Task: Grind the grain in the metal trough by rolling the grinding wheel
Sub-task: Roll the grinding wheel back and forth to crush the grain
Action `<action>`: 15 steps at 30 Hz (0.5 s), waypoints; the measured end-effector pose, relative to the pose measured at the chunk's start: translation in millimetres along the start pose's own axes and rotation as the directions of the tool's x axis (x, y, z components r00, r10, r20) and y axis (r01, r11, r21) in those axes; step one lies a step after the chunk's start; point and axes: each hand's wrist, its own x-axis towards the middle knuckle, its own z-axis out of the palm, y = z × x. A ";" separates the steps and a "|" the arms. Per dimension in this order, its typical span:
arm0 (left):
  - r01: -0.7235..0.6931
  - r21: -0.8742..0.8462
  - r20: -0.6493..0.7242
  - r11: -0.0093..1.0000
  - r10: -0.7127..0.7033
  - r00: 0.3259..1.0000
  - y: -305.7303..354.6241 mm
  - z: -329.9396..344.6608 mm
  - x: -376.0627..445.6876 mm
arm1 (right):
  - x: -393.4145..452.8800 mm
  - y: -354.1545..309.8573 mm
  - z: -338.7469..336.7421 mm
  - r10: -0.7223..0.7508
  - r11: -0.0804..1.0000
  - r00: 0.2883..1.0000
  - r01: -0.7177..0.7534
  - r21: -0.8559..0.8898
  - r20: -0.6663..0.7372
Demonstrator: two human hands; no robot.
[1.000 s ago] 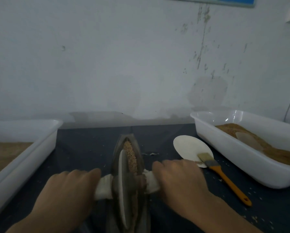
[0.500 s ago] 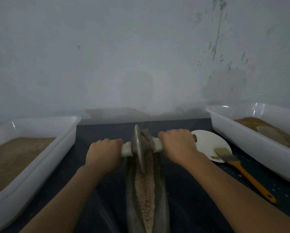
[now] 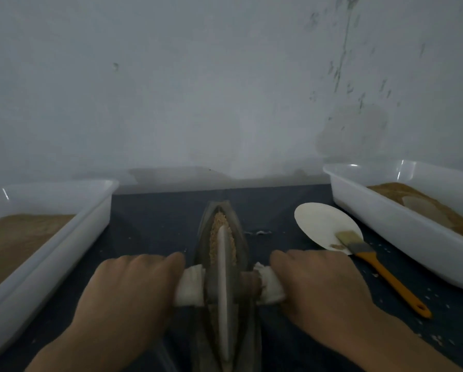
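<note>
Grinding wheel point(image 3: 223, 285) btwn both hands point(image 3: 128, 294)

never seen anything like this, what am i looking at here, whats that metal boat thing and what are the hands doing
There is no machine here, only a person's two bare hands, filmed by a camera worn on the head that looks forward and down.

The "boat" is a narrow metal trough lying on a dark table. It holds coarse grain. Standing on edge in it is a grinding wheel on an axle with cloth-wrapped handles. The left hand grips one handle and the right hand grips the other, so the wheel can be rolled along the trough to crush the grain.

On either side stands a white tub: the left tub and the right tub, each holding brown powdery material. Between the trough and the right tub lies a white plate with an orange-handled brush resting its bristles on it.
</note>
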 end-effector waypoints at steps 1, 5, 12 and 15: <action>0.004 -0.001 0.016 1.000 -0.004 1.000 -2.3 5.5 1.6 | 3.5 0.6 2.7 0.007 1.000 1.000 -0.007 -0.003 0.010; 0.080 0.077 0.040 0.994 -0.084 0.996 -13.8 42.0 27.3 | 38.0 8.7 26.0 0.023 0.996 0.996 -0.014 -0.093 0.092; 0.193 0.054 -0.016 0.980 -0.192 0.981 -32.7 70.7 80.3 | 96.4 28.8 62.8 0.083 0.988 0.991 -0.069 -0.135 0.103; 0.196 0.109 0.011 0.975 -0.198 0.980 -24.0 58.3 70.4 | 84.3 24.1 53.5 0.101 0.993 0.986 -0.092 -0.069 0.133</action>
